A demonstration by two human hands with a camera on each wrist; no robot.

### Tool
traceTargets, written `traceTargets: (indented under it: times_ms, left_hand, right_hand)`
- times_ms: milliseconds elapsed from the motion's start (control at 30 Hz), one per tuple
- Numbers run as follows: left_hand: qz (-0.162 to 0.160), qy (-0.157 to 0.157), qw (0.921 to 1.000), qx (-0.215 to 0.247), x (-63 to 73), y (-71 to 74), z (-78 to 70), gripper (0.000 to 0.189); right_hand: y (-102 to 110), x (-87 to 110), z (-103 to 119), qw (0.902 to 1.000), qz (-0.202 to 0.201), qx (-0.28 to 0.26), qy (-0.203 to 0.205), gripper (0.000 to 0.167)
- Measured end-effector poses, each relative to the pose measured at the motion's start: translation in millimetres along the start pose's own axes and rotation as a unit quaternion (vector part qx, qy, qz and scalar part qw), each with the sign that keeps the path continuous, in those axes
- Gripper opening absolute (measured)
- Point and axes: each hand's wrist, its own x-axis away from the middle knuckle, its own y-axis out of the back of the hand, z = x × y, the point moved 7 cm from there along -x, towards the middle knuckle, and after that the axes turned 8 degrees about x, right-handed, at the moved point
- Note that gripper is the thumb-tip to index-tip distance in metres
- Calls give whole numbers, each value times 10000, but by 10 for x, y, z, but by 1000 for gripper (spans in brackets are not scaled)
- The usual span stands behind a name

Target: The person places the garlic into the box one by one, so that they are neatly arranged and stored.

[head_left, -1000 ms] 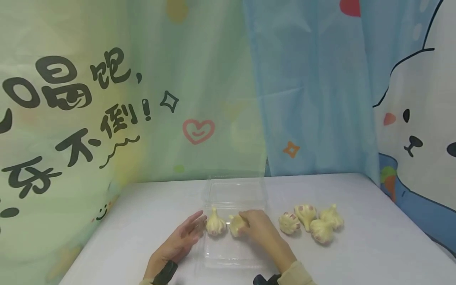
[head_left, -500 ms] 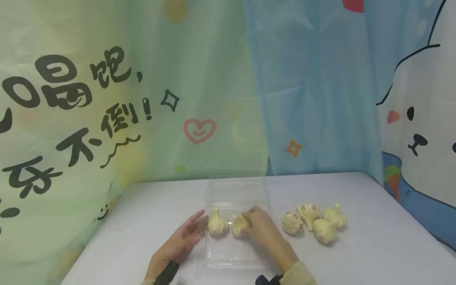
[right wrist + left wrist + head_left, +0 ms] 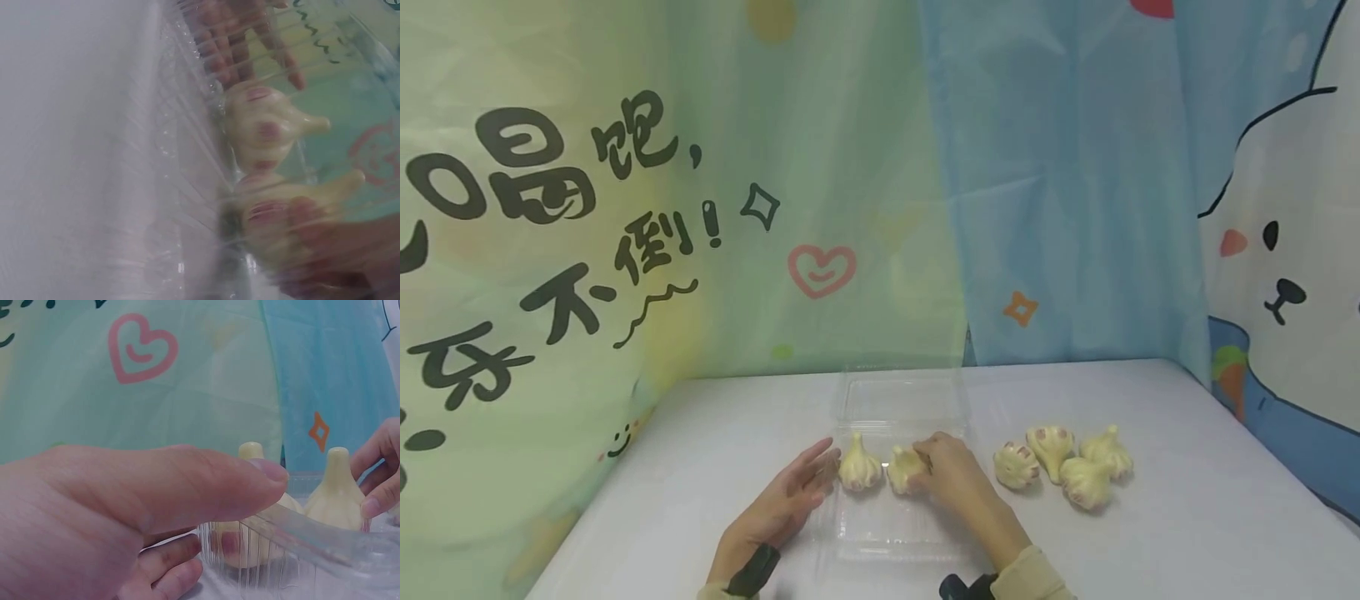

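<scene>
"Why is the left hand point(image 3: 778, 504) relaxed at the side of the clear box point(image 3: 880, 531)?"
"Probably to steady it; the right hand point(image 3: 961, 482) pinches a garlic bulb point(image 3: 902, 473) inside, perhaps against toppling."

Garlic bulb point(image 3: 903, 472) in right grip point(image 3: 957, 477)

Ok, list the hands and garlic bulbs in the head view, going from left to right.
Left hand, upright garlic bulb, held garlic bulb, right hand, first loose bulb, second loose bulb with its neck toward the camera, third loose bulb in front, fourth loose bulb behind it.
</scene>
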Motion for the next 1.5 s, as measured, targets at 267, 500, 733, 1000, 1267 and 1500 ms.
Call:
traceTargets:
  times_ms: [267,500,733,1000,1267,1500]
  left_hand:
    - [251,-158,9995,126,-2,-20,-68,80]
    - [298,-168,9994,98,0,-5,-60,80]
    - [307,-197,9993,113,13,-19,-68,83]
    - [342,-203,9990,197,23,-30,-56,81]
    - [239,-185,9994,143,9,-22,-43,82]
    - [191,-118,9997,118,4,11,-15,81]
  right_hand:
    - [21,-12,17,10000,28,-63,-40,44]
    - [60,17,27,9996,-161,-207,75,41]
    - [61,22,22,9993,-98,-356,-27,40]
    - [43,26,16,9992,-92,-390,-45,40]
    - [39,32,28,9993,-133,-337,59,41]
    - [17,23,32,9995,15,-323,-18,43]
